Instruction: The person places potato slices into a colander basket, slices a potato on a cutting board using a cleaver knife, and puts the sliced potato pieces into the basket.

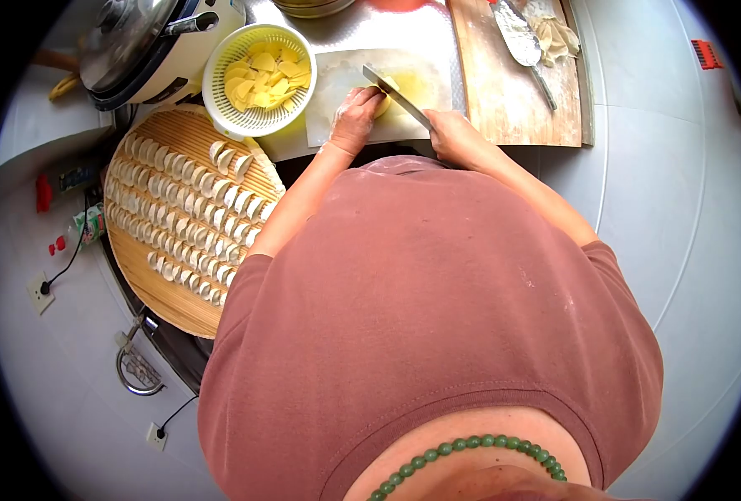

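Observation:
My right hand [454, 138] is closed around the handle of a kitchen knife [397, 98], whose blade slants up to the left over a pale cutting board [325, 79]. Beside the blade, the fingers of my left hand [355, 119] are bent over a yellow piece of potato [383, 105] and press it against the board. That hand and wrist carry some white flour. Left of the board stands a white plastic basket [220, 117] holding many thin yellow potato slices [266, 77]. My fingers partly hide the potato.
Rows of dumplings [191, 196] lie on a round woven tray [149, 301] at the left. A lidded cooker [162, 63] stands behind it. To the right, a wooden board [504, 108] bears a floury metal scoop [521, 42] and a crumpled cloth or bag [557, 40].

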`<state>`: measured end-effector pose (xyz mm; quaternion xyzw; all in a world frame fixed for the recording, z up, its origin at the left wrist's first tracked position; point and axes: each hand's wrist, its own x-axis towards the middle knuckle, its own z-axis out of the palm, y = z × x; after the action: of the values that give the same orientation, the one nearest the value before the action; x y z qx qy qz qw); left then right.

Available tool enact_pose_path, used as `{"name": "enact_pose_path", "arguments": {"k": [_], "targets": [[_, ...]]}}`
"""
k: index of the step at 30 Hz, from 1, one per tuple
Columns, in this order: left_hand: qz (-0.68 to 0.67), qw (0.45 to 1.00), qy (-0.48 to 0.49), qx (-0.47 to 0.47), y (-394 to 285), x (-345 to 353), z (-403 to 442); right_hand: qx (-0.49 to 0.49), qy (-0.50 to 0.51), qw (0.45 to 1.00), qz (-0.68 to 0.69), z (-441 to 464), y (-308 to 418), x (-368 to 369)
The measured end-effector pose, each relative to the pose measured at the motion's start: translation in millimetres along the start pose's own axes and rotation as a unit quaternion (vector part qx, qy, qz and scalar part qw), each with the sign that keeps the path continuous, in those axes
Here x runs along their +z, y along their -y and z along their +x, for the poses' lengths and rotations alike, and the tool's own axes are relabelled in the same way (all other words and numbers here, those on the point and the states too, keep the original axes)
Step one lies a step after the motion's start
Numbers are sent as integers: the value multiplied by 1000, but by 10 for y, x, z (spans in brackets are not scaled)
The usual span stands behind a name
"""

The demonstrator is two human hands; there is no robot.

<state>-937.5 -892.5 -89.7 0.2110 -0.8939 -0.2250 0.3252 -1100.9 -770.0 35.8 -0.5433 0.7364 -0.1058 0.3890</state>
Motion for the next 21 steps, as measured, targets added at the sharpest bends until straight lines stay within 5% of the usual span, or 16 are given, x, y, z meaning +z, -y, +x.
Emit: {"name": "enact_pose_path", "arguments": {"k": [11, 17, 21], "targets": [[3, 1000, -3, 1, -3, 2, -2, 37, 25, 999, 14, 120, -36, 114], [-7, 1000, 3, -7, -46, -65, -12, -43, -61, 997, -1, 290, -375, 425], [-5, 1000, -15, 2, -15, -27, -14, 14, 13, 1000, 16, 165, -60, 132]]}}
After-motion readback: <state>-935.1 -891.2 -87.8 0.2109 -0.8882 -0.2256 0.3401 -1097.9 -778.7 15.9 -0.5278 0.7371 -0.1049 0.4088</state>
